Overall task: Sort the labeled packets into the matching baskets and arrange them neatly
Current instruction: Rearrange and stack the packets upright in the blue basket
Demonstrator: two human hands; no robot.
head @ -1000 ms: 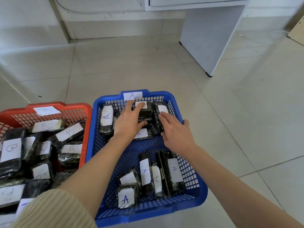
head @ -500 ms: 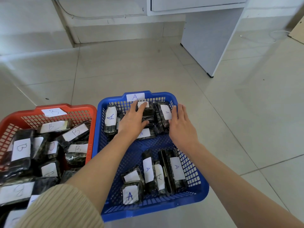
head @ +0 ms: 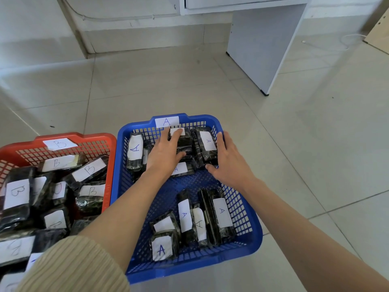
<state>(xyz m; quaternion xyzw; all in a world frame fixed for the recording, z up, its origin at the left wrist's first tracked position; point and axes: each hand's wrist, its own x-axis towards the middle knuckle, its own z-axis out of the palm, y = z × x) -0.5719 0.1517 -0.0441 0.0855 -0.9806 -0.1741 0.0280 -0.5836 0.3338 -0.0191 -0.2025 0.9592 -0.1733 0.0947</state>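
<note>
So the A packets are in two bunches inside the blue basket (head: 189, 267). At the basket's far end, right under its "A" tag (head: 167, 122), there's an upright packet (head: 135, 149) at the left wall, a middle stack (head: 186, 143), and a right-hand packet (head: 207, 142) with its A label facing up. One more packet (head: 182, 168) lies flat just on the near side of that row.

The left hand (head: 164, 152) lies flat on the middle stack with its fingers straight, pressing down and not curled around anything. The right hand (head: 229, 163) is also uncurled, with straight fingers running along the right-hand packet's outer side, between it and the basket's right wall, and the thumb at the packet's near end.

The second bunch (head: 221, 216) stands on edge at the basket's near end, mostly toward its right corner.

Touching the blue basket's left wall is a red basket (head: 84, 136) with a "B" tag (head: 60, 143), piled loosely with B packets (head: 89, 170). A ribbed beige sleeve (head: 73, 266) shows at the blue basket's near left corner. Both baskets sit on a tiled floor (head: 294, 144), and a white desk panel (head: 263, 49) stands well beyond the blue basket's far right.
</note>
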